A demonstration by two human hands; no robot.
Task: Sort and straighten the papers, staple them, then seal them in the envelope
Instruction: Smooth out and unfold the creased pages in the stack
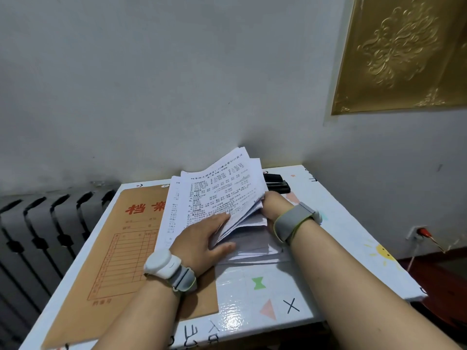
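Note:
A loose stack of printed white papers [217, 195] lies in the middle of the small table, its upper sheets lifted and fanned toward the wall. My left hand [202, 236] holds the near left part of the stack, fingers on the top sheet and thumb under the lifted sheets. My right hand [271, 205] grips the stack's right edge, its fingers hidden among the sheets. A brown file envelope [126, 238] with red characters lies flat on the table's left half, partly under the papers. A black stapler [276, 184] sits behind the papers near the wall.
The white table [265, 294] carries coloured shape stickers and a glossy film. A grey radiator [38, 223] stands to its left. The wall is close behind. A wall socket with a red plug [420, 232] is low on the right.

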